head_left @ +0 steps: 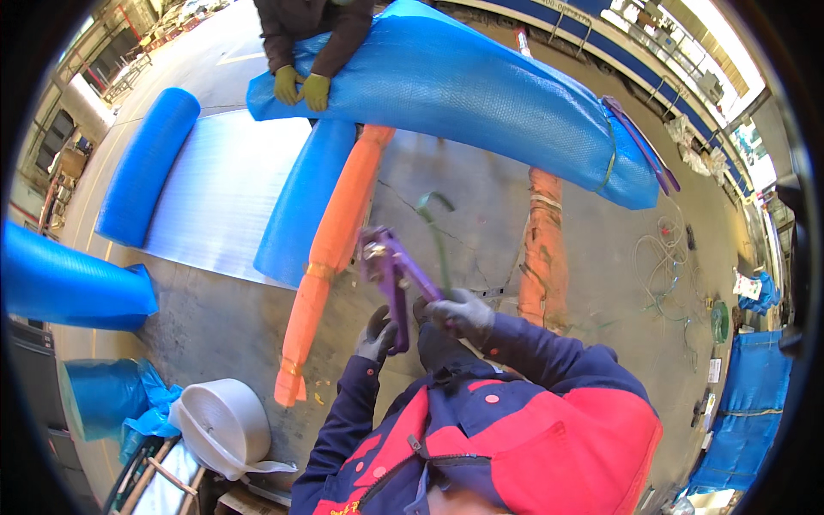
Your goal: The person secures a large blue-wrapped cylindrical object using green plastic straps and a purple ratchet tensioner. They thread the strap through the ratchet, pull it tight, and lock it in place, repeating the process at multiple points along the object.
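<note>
Purple strapping tool (394,275), with two long handles and a metal head, hangs in front of me over the floor. My gloved left hand (375,335) is closed on its lower handle. My gloved right hand (463,316) grips the end of the other handle. A green strap (443,245) curls upward just above my right hand; whether that hand also holds it I cannot tell. Beyond lies a long blue bubble-wrapped bundle (463,86) across two orange-wrapped supports (330,227). A green band (611,159) circles its right end, where a second purple tool (639,146) rests.
A co-worker's yellow-gloved hands (300,88) press on the bundle's left end. Blue rolls (150,167) and a white sheet (223,184) lie at left. Nearer stands a white foam roll (225,427). Loose strap coils (665,266) lie on the floor at right.
</note>
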The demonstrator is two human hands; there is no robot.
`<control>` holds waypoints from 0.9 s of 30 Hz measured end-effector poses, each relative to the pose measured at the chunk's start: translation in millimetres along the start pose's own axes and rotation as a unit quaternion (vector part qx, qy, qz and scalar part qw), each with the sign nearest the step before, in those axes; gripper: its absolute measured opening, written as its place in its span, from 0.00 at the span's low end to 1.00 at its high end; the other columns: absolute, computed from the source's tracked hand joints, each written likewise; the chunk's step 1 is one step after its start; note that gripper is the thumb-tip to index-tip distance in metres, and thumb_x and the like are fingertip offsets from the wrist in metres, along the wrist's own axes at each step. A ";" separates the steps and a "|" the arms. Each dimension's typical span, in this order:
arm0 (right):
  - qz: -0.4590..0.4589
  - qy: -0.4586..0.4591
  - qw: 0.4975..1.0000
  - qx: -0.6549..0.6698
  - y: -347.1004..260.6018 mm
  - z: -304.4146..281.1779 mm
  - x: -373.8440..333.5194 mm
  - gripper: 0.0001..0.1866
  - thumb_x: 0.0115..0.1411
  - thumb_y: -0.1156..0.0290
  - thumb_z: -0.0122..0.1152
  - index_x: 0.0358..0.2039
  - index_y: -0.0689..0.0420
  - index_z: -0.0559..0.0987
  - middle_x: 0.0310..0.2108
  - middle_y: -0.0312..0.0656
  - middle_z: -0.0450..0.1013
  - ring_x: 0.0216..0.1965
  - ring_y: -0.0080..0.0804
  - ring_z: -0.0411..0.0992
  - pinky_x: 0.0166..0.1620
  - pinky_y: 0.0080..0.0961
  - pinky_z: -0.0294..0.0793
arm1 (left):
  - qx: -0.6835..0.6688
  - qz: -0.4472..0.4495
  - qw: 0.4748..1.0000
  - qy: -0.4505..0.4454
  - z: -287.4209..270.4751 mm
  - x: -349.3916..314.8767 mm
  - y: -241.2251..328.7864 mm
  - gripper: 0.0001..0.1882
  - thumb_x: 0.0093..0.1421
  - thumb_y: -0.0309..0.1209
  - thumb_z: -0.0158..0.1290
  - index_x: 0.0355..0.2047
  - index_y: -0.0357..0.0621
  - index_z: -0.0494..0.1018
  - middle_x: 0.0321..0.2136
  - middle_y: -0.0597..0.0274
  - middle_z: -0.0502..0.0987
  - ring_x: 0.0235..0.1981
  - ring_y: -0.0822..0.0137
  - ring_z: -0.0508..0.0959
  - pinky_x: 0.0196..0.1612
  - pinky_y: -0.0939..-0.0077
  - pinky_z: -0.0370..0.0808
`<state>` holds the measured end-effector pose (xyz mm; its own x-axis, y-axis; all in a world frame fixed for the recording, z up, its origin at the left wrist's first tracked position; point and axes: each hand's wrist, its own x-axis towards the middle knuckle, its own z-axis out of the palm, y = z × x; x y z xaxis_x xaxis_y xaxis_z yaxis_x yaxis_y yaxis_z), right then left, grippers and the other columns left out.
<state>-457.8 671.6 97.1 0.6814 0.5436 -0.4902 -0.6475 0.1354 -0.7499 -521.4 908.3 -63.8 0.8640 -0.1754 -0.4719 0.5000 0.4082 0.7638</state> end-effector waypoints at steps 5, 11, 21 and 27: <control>-0.013 -0.082 0.965 -0.250 -30.1 -31.7 88.2 0.13 0.62 0.60 0.60 0.41 0.54 0.78 0.25 0.35 0.73 0.23 0.19 0.68 0.26 0.21 0.66 | -0.011 0.006 0.992 0.123 41.4 70.8 26.5 0.22 0.64 0.35 0.60 0.55 0.42 0.68 0.42 0.51 0.79 0.40 0.54 0.82 0.42 0.63 0.80; 0.183 -0.108 0.957 -0.199 -52.2 -76.5 140.3 0.16 0.61 0.55 0.63 0.36 0.55 0.78 0.21 0.34 0.72 0.19 0.21 0.67 0.22 0.22 0.64 | 0.029 -0.089 0.981 0.173 32.6 98.0 0.0 0.11 0.65 0.34 0.58 0.43 0.42 0.72 0.27 0.56 0.79 0.24 0.58 0.80 0.25 0.62 0.79; 0.252 -0.073 0.962 -0.076 -34.7 -27.3 151.4 0.13 0.64 0.64 0.57 0.45 0.57 0.76 0.19 0.28 0.64 0.16 0.15 0.58 0.18 0.15 0.56 | -0.028 -0.080 0.973 0.216 32.3 77.0 18.6 0.10 0.65 0.32 0.56 0.43 0.40 0.74 0.26 0.57 0.80 0.23 0.66 0.80 0.26 0.71 0.77; 0.218 -0.034 0.965 -0.140 -19.7 31.6 187.1 0.17 0.62 0.61 0.59 0.47 0.56 0.76 0.18 0.28 0.62 0.13 0.15 0.55 0.16 0.16 0.52 | -0.015 0.042 0.979 0.199 -54.5 5.1 38.1 0.20 0.71 0.36 0.49 0.60 0.41 0.67 0.40 0.57 0.78 0.37 0.67 0.80 0.39 0.72 0.79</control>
<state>-328.4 796.7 34.1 0.3360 0.5521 -0.7631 -0.7429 -0.3427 -0.5751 -501.2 971.7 -61.1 0.8080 0.2202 -0.5465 0.4210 0.4332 0.7970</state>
